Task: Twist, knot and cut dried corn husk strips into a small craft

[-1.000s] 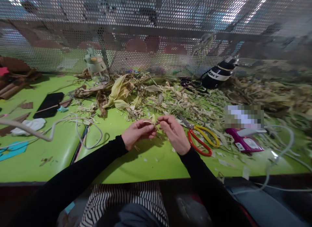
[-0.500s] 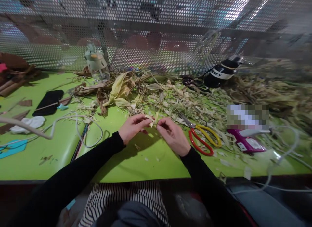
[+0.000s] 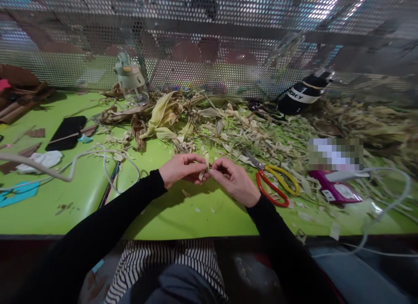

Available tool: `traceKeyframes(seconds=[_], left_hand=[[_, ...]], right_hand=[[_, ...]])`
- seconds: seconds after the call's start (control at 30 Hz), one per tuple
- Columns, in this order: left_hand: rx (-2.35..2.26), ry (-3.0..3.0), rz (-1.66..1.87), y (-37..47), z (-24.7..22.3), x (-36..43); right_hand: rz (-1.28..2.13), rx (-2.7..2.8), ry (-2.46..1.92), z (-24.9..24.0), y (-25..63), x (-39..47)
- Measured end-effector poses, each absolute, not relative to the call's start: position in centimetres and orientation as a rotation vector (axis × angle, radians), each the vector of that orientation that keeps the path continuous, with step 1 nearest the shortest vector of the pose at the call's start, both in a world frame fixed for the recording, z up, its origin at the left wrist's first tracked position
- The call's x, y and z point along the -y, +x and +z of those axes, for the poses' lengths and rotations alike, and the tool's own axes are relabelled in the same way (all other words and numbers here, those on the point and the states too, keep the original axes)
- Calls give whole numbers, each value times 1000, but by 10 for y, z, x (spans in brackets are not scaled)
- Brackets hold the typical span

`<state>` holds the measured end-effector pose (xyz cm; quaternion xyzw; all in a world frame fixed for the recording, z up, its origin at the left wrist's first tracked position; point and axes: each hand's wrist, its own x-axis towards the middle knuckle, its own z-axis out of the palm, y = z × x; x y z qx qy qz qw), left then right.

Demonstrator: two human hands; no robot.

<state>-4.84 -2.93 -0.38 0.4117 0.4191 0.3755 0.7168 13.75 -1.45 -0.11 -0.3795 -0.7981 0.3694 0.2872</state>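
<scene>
A small pale strip of corn husk (image 3: 207, 159) is pinched between my two hands, just above the green table (image 3: 183, 217). My left hand (image 3: 185, 169) has thumb and fingers closed on it from the left. From the right, my right hand (image 3: 233, 180) pinches the same piece with thumb and forefinger. The fingers hide part of the strip. Right beside my right hand lie scissors (image 3: 272, 182) with one red and one yellow handle, blades toward the back. Behind the hands rests a larger yellowish corn husk (image 3: 161, 114).
Husk scraps (image 3: 235, 125) cover the table's back and right. A clear bottle (image 3: 132, 84) and a tilted black bottle (image 3: 302, 95) stand near the perforated metal screen (image 3: 196, 38). A phone (image 3: 67, 132) and a white cable (image 3: 94, 153) lie left, a purple packet (image 3: 336, 188) right.
My left fingers have closed further over the husk strip, which is now more covered and turned. Both hands remain together over the same spot. The view has shifted slightly.
</scene>
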Motion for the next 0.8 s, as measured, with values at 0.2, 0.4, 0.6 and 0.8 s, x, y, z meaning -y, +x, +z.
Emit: traceKeyframes(seconds=[0.2,0.4,0.6,0.8], left_hand=[[-936,992,849,-43,-8,31],[-1052,1177,955,-42,-3,35],[-1076,1214,970,-48,0,31],[-1086,1307,918,-44,-11,31]], right_hand=[[1104,2268,-1072,-1,139,13],[1056,2198,-1020,6,137,17],[1057,2202,-1007,4,138,14],[812,2020,-1034,-10,133,10]])
